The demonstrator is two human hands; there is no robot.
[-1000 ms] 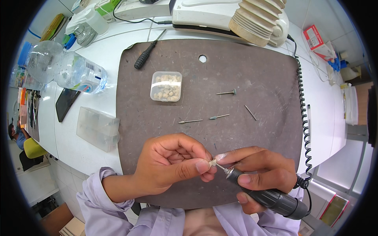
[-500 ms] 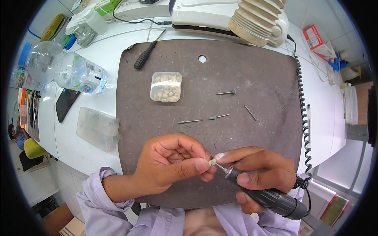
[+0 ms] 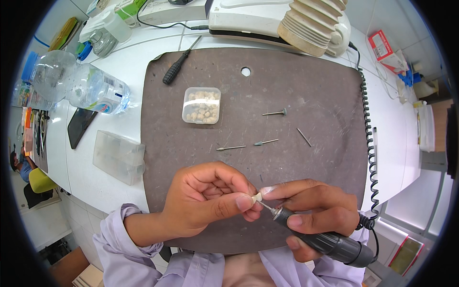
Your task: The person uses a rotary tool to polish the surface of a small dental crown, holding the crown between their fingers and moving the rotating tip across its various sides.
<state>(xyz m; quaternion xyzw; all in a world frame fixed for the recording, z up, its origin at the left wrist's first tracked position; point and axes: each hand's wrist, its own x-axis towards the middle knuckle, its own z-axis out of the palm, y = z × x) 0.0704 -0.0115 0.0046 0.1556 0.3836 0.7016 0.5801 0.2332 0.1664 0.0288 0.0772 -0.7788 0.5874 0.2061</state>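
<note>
My left hand (image 3: 205, 196) pinches a small beige, tooth-like piece (image 3: 257, 196) between thumb and forefinger. My right hand (image 3: 325, 210) grips a black rotary handpiece (image 3: 330, 244) with a coiled cord; its thin bit touches the piece, and my right forefinger rests beside it. On the brown mat (image 3: 181, 143) beyond my hands lie a clear square box of beige pieces (image 3: 201, 105), a burr with a grey disc head (image 3: 273, 113), a burr with a pale tip (image 3: 230, 148), a green-tipped burr (image 3: 265, 142), a plain thin bit (image 3: 304, 137) and a black screwdriver (image 3: 174, 67).
Left are a large plastic bottle (image 3: 98, 88), a phone (image 3: 81, 126) and a clear case (image 3: 117, 155). A white machine (image 3: 244, 19) and ribbed hose (image 3: 308, 26) stand behind. The coiled cord (image 3: 367, 124) runs down the right. A person (image 3: 19, 165) sits at far left.
The small piece between my fingers has shifted and tilted slightly against the bit, and the handpiece has edged slightly left. My hands otherwise stay in much the same place.
</note>
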